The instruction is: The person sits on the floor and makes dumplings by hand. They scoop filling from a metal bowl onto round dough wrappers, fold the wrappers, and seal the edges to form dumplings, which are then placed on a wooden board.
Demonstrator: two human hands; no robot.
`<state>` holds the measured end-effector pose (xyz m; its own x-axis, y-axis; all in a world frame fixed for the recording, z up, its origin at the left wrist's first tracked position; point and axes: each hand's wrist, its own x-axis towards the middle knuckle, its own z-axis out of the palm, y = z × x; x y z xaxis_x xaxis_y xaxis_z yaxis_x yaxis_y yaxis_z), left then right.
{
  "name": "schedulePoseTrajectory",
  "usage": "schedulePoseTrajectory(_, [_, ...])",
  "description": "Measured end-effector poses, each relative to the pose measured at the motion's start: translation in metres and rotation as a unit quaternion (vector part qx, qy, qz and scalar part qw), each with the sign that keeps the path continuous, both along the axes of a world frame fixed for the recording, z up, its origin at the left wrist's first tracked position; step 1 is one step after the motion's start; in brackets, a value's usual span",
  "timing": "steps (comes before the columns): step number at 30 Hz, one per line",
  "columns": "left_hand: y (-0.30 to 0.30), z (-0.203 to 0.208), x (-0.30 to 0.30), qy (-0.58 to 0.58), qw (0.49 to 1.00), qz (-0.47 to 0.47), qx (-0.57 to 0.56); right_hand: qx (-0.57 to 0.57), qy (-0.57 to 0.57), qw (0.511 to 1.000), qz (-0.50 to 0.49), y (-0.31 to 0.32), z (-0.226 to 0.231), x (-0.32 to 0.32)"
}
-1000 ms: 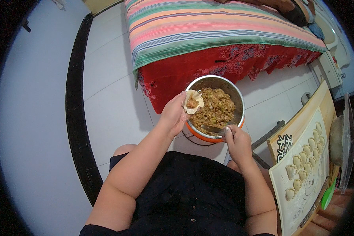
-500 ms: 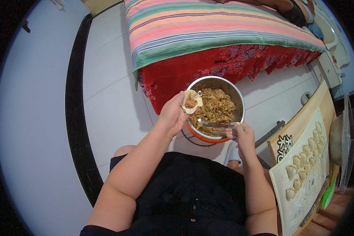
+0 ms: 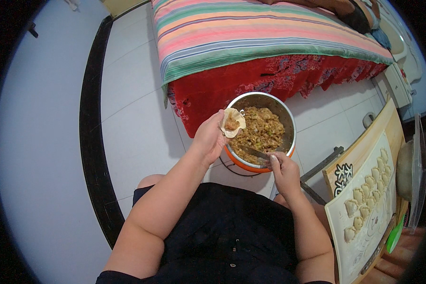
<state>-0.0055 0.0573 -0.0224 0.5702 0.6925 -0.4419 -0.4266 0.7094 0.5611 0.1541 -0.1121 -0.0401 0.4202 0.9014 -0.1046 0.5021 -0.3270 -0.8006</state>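
Observation:
My left hand cups a round dumpling wrapper with a lump of filling in its middle, over the left rim of a metal pot. Chopped, brownish-green filling lies in the pot. By the pot's near right rim, my right hand is closed round the handle end of a flat metal utensil, seemingly a butter knife. Its blade points left and dips toward the filling; whether the tip touches it I cannot tell.
Several shaped dumplings lie in rows on a white mat over a wooden board at the right. Beyond the pot stands a bed with a striped cover, where a person's legs show. A green-handled tool rests beside the board.
My right hand has turned and moved slightly down, and the blade has tilted lower toward the near side of the pot. My left hand with the wrapper has barely shifted.

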Motion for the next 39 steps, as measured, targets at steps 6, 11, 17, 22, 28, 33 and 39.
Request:
schedulePoseTrajectory(6, [0.001,0.000,-0.001,0.011,1.000,0.002,0.001,0.014,0.222,0.972,-0.071,-0.002,0.011,0.004])
schedulePoseTrajectory(11, [-0.001,0.001,0.001,0.021,1.000,0.006,0.006,-0.005,0.379,0.906,-0.190,0.002,-0.005,0.015])
schedulePoseTrajectory(17, [0.000,0.002,-0.001,0.014,1.000,0.004,-0.003,0.057,0.428,0.863,-0.264,0.001,0.006,0.031])
schedulePoseTrajectory(22, [-0.001,-0.008,-0.001,0.030,0.999,-0.012,-0.018,0.138,0.419,0.857,-0.266,-0.003,0.024,0.031])
schedulePoseTrajectory(28, [-0.008,-0.011,0.003,-0.012,0.995,-0.064,-0.074,0.180,0.383,0.893,-0.155,-0.006,0.036,0.016])
schedulePoseTrajectory(33, [-0.006,-0.005,0.002,-0.027,0.995,-0.085,-0.051,0.157,0.277,0.946,-0.066,-0.013,0.033,0.011])
schedulePoseTrajectory(39, [-0.005,-0.004,0.000,-0.014,0.995,-0.085,-0.042,0.140,0.320,0.926,-0.144,-0.009,0.040,0.017])
